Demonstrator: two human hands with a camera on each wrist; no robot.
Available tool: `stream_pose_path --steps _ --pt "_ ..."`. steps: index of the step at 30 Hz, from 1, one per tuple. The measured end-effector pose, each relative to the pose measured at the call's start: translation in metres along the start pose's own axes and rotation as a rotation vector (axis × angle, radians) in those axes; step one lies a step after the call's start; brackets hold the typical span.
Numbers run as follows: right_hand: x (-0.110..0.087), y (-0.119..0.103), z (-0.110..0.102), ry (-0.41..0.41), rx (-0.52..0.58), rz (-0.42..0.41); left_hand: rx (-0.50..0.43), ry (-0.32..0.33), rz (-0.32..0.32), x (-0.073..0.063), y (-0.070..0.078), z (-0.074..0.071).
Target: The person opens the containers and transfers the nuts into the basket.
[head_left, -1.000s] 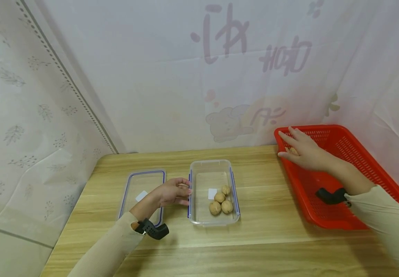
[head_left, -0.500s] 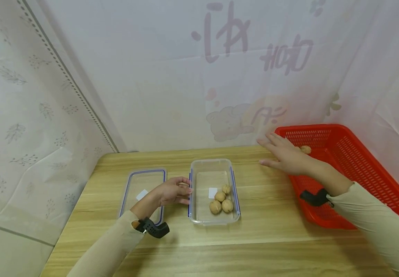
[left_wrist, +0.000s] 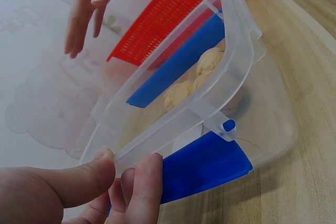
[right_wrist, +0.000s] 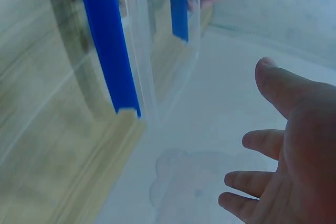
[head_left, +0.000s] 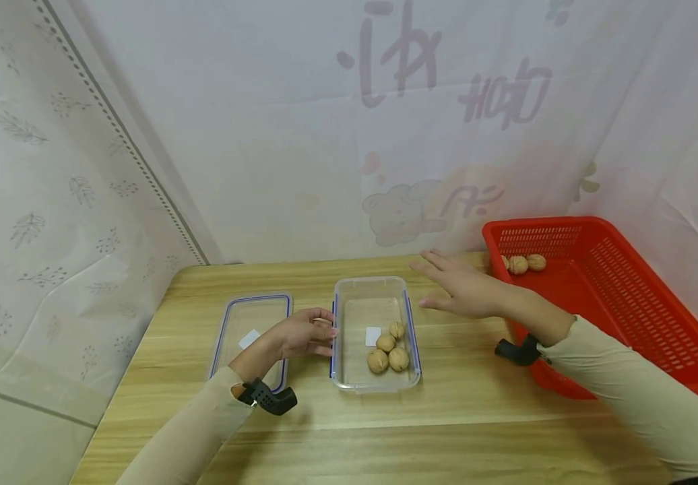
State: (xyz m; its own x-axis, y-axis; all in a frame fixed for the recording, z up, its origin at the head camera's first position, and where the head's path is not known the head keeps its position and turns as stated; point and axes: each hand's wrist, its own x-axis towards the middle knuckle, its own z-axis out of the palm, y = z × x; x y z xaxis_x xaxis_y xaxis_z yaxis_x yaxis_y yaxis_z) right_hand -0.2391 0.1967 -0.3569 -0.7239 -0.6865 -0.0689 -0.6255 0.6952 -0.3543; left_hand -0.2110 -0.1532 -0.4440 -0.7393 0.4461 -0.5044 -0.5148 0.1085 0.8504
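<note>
My left hand [head_left: 304, 334] holds the left side of a clear plastic food container [head_left: 355, 306]. In the left wrist view the thumb lies at its rim and the fingers bend against the wall beside a blue clip [left_wrist: 205, 166]. Several walnuts [head_left: 387, 343] lie in the container's near right part. To its right, over the wooden table [head_left: 349, 438], my right hand [head_left: 467, 286] hovers with fingers spread. Its bare palm [right_wrist: 310, 145] faces the container in the right wrist view, with nothing in the grasp.
At the right stands a red plastic basket [head_left: 573, 289], with more walnuts [head_left: 518, 265] in its far left corner. A clear lid with a blue seal [head_left: 246, 316] lies left of the container, partly under the left forearm. A printed curtain [head_left: 276, 168] hangs behind the table.
My right hand has come leftward from over the basket's far left corner toward the container, uncovering the walnuts there. The left hand and the container have stayed in place.
</note>
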Motion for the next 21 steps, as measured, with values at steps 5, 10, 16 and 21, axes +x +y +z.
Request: stream_pose_path --steps 5,10,16,21 --pt "0.01 -0.014 0.008 -0.047 -0.008 -0.065 -0.001 -0.01 -0.001 -0.001 0.0 0.0" --pt "0.021 -0.027 0.014 -0.125 0.021 -0.096 -0.006 -0.015 0.003 -0.001 -0.001 0.0" --pt "0.037 -0.037 0.023 -0.193 0.059 -0.157 -0.012 -0.021 0.0 -0.001 0.0 0.001" --pt "0.05 -0.044 0.031 -0.278 0.107 -0.19 -0.011 -0.016 -0.003 -0.001 0.001 0.002"
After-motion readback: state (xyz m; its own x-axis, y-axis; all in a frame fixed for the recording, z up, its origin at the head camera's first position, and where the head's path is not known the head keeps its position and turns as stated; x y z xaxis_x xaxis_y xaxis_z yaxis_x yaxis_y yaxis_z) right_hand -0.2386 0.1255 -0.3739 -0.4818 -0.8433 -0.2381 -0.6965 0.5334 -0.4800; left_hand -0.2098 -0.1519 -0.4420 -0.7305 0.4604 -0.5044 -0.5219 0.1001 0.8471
